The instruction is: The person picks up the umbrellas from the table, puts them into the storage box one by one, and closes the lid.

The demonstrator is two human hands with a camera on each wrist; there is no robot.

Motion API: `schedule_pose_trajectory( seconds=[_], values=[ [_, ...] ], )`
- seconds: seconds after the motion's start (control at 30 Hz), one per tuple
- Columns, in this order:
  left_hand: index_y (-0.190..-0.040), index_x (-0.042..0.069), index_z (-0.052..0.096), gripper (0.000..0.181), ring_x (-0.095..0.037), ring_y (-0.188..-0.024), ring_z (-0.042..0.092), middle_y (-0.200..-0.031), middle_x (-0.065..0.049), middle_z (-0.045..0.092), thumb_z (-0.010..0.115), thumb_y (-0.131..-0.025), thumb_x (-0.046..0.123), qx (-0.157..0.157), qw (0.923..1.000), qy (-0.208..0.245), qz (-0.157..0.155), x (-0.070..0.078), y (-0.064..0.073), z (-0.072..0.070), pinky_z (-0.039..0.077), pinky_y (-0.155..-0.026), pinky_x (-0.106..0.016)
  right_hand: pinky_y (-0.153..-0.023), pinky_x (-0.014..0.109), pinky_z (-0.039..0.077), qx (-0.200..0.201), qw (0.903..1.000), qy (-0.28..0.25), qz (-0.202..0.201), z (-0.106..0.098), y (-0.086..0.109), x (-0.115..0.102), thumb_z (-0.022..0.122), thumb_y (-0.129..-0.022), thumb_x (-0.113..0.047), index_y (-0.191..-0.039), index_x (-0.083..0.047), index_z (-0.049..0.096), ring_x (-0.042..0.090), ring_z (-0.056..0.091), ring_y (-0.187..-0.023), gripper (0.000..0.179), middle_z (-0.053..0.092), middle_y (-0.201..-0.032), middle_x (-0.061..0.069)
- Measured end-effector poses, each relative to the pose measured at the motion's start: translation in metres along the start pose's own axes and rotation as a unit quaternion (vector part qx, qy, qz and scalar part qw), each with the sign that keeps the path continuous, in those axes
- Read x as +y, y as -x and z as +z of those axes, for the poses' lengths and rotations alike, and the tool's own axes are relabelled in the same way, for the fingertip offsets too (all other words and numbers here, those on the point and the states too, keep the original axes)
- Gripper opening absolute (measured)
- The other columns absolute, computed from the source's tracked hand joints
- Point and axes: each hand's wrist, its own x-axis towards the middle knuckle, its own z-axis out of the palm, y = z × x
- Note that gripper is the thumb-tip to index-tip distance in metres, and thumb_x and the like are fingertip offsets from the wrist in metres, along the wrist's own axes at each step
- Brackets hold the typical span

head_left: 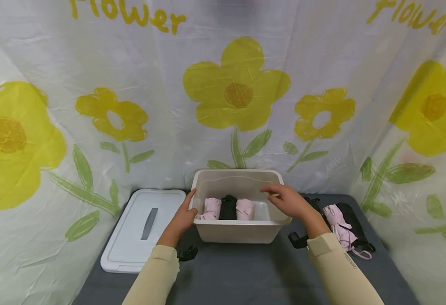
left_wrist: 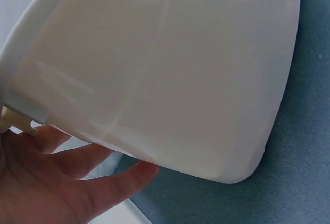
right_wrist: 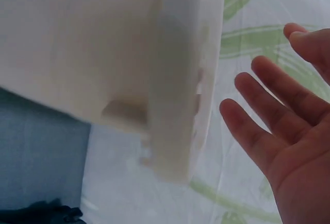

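Observation:
A beige plastic storage box (head_left: 236, 234) stands at the back of the grey table. Inside it, a pink fabric roll (head_left: 210, 209), a black fabric roll (head_left: 228, 207) and another pink fabric roll (head_left: 245, 209) lie side by side. My left hand (head_left: 182, 219) holds the box's left rim; in the left wrist view its fingers (left_wrist: 126, 180) lie along the outer wall, the thumb hidden. My right hand (head_left: 288, 203) hovers over the box's right end, holding nothing. The right wrist view shows that hand (right_wrist: 289, 131) with spread fingers, apart from the rim.
Left of the box lies a white lid (head_left: 125, 237) with a grey handle (head_left: 149, 223). On the right side of the grey table (head_left: 242, 275) lie a pink fabric bundle (head_left: 340, 226) with a loop and a black fabric bundle (head_left: 354, 224). A flower-printed curtain (head_left: 162, 148) hangs behind.

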Motion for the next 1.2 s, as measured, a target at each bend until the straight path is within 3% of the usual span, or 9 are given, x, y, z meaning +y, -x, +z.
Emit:
schedule_pose_trajectory(
  seconds=[0.2,0.33,0.5,0.83,1.2],
  values=[
    [-0.156,0.033,0.013,0.075,-0.051,-0.131,0.037,-0.158,-0.025,0.016,0.035,-0.093,0.000,-0.007,1.0000,-0.001,0.001,0.004,0.005,-0.001,0.048,-0.085,-0.065,-0.093,0.049,0.050,0.022,0.9997,0.003,-0.007,-0.001,0.013,0.006,0.052,-0.098,-0.011,-0.131,-0.010,0.060,0.034,0.059,-0.117,0.034,0.062,-0.129,0.012],
    [-0.156,0.035,0.012,0.075,-0.051,-0.131,0.037,-0.158,-0.024,0.016,0.035,-0.093,0.001,-0.002,1.0000,-0.005,0.000,-0.002,0.003,-0.002,0.047,-0.086,-0.065,-0.095,0.053,0.047,0.050,0.9986,0.018,-0.005,0.000,0.021,0.008,0.055,-0.096,-0.011,-0.130,-0.011,0.061,0.035,0.057,-0.119,0.034,0.062,-0.129,0.012],
    [-0.156,0.035,0.011,0.075,-0.052,-0.132,0.037,-0.158,-0.024,0.016,0.035,-0.093,0.002,-0.003,0.9999,-0.012,0.001,-0.004,0.002,-0.002,0.048,-0.085,-0.065,-0.096,0.057,0.044,0.084,0.9956,0.038,0.014,0.001,0.032,0.014,0.056,-0.096,-0.014,-0.129,-0.013,0.062,0.036,0.055,-0.122,0.034,0.061,-0.132,0.012],
    [-0.156,0.034,0.011,0.076,-0.052,-0.132,0.035,-0.158,-0.024,0.016,0.034,-0.092,0.000,-0.007,1.0000,0.004,0.003,-0.003,0.001,-0.001,0.045,-0.087,-0.068,-0.098,0.061,0.041,0.126,0.9897,0.020,0.065,0.003,0.049,0.022,0.057,-0.095,-0.015,-0.128,-0.018,0.062,0.038,0.050,-0.127,0.034,0.056,-0.138,0.012],
    [-0.156,0.034,0.010,0.077,-0.051,-0.131,0.035,-0.158,-0.023,0.015,0.035,-0.092,0.000,-0.013,0.9999,-0.008,-0.006,0.002,0.001,-0.003,0.045,-0.086,-0.068,-0.096,0.061,0.043,0.162,0.9838,0.020,0.074,0.012,0.063,0.039,0.057,-0.095,-0.013,-0.129,-0.013,0.061,0.040,0.051,-0.126,0.034,0.054,-0.138,0.013]
  ],
)
